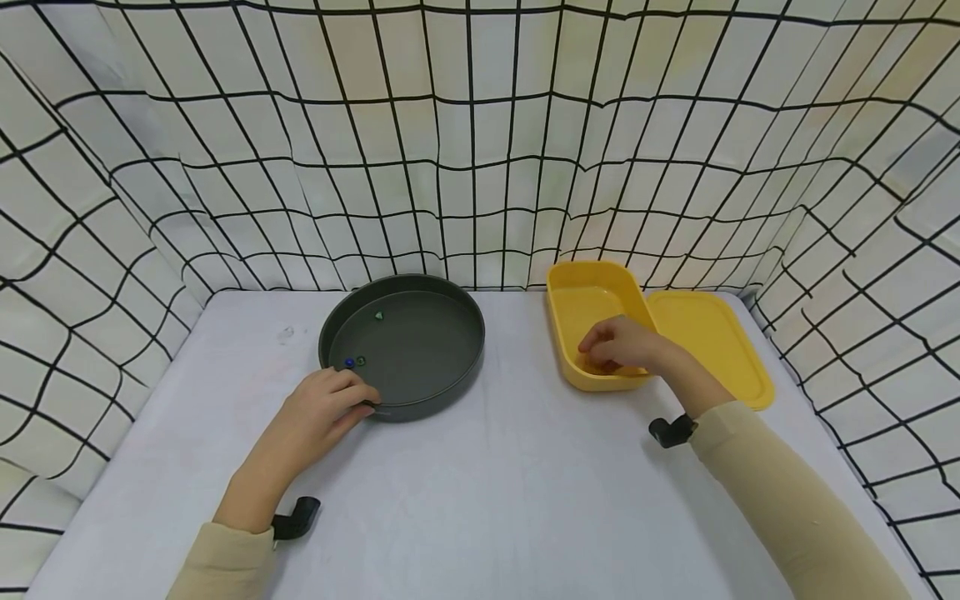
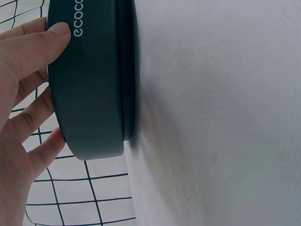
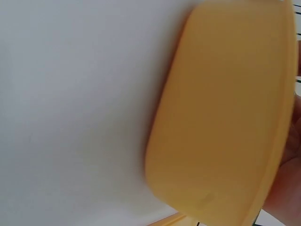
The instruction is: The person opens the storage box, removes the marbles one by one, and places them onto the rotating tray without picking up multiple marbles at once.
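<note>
A dark grey-green round pan (image 1: 405, 412) stands on the table, left of the middle. My left hand (image 1: 330, 406) grips its near-left rim; in the left wrist view the thumb (image 2: 59, 35) presses the outer wall while the other fingers reach over the edge. Inside lie a blue bead-like piece (image 1: 349, 363), a green one (image 1: 361, 361) beside it, and a green triangular piece (image 1: 378, 316) farther back. My right hand (image 1: 618, 342) reaches into a yellow rectangular container (image 1: 596, 384), fingers bent down near its floor. I cannot tell whether its hidden fingertips hold anything.
A flat yellow lid (image 1: 720, 342) lies to the right of the container, close against it. White sheeting with a black grid (image 1: 487, 133) encloses the table (image 1: 480, 500) at the back and both sides. Black wrist cameras (image 1: 296, 518) jut from both sleeves.
</note>
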Demonstrator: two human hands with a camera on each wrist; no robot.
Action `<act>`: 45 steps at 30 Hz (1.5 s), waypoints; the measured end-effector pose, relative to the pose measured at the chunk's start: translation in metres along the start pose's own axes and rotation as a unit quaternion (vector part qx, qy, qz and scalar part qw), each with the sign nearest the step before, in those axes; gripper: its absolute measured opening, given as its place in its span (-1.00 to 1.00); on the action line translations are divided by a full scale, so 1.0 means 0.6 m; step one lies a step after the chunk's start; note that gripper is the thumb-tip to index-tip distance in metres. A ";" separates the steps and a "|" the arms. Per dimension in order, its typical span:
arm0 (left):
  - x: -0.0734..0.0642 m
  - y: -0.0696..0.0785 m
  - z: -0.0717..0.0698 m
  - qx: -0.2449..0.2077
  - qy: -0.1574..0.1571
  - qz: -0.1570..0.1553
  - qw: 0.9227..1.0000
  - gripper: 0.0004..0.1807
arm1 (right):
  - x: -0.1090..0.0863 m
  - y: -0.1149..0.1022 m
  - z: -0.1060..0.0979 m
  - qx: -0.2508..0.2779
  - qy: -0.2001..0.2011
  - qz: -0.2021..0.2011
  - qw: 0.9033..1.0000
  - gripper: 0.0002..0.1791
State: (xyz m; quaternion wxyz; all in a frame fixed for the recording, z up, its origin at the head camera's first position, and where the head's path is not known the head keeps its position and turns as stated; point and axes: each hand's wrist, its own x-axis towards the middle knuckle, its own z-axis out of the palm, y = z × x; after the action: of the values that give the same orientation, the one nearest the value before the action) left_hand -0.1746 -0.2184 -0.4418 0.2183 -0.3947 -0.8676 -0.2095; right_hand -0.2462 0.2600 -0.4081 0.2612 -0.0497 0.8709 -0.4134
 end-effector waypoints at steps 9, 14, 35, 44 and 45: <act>-0.001 0.001 0.000 0.004 -0.002 -0.004 1.000 -0.72 | -0.006 -0.016 -0.008 0.059 -0.001 -0.018 0.998 -0.71; -0.001 0.001 0.000 0.007 -0.003 -0.005 1.000 -0.72 | -0.005 -0.024 -0.007 0.096 -0.002 -0.025 0.995 -0.72; -0.002 -0.001 0.001 0.005 -0.001 -0.003 1.000 -0.71 | 0.009 -0.071 0.032 0.170 -0.032 -0.050 0.984 -0.71; -0.001 0.000 0.001 0.009 -0.002 -0.001 1.000 -0.71 | 0.032 -0.097 0.061 0.158 -0.043 -0.049 0.985 -0.69; -0.001 0.000 0.001 0.010 -0.003 -0.001 1.000 -0.71 | 0.034 -0.101 0.065 0.158 -0.044 -0.049 0.985 -0.69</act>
State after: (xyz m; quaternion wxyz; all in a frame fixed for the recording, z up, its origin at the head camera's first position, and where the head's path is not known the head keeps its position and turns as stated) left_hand -0.1743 -0.2185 -0.4427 0.2198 -0.3924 -0.8705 -0.2000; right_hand -0.2522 0.1872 -0.3914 0.2831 -0.0684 0.7788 -0.5555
